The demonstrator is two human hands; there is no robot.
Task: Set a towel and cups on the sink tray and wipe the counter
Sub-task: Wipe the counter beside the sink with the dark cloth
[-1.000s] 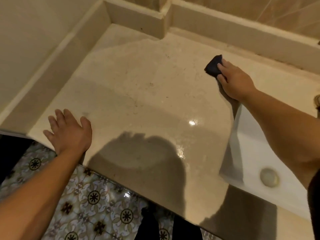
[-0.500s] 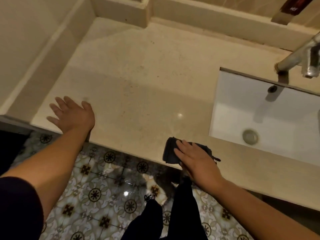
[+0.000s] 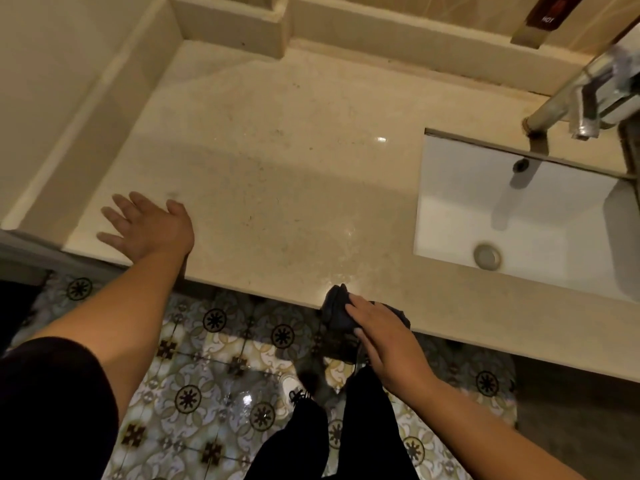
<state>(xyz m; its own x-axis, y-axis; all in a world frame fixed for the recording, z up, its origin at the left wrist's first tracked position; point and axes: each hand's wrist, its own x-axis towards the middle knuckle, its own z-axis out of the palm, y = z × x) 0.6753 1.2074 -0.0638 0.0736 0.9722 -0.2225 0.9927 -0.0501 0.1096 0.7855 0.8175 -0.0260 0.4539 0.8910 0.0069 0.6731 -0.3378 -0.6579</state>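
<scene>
The left hand point(image 3: 149, 226) lies flat, fingers spread, on the beige stone counter point(image 3: 277, 168) near its front edge. The right hand point(image 3: 388, 344), palm down, presses a dark cloth point(image 3: 334, 306) at that same front edge, both forearms extended.

A beige speckled stone worktop point(image 3: 277, 161) is seen from above, walled at the left and back by a raised ledge of the same stone. Its surface shines, with small bright glints caught near the middle and toward the front. A white rectangular basin point(image 3: 512, 216) is sunk into it at the right, a round drain plug point(image 3: 487, 256) set in the bottom. A metal tap point(image 3: 568, 95) is mounted on the worktop behind the basin. At the front left, the left hand point(image 3: 149, 226) is laid flat, fingers point(image 3: 114, 214) spread. At the front edge, a dark cloth point(image 3: 337, 304) is pressed down under the right hand point(image 3: 384, 336), partly overhanging the patterned tile floor point(image 3: 214, 358) below.
</scene>
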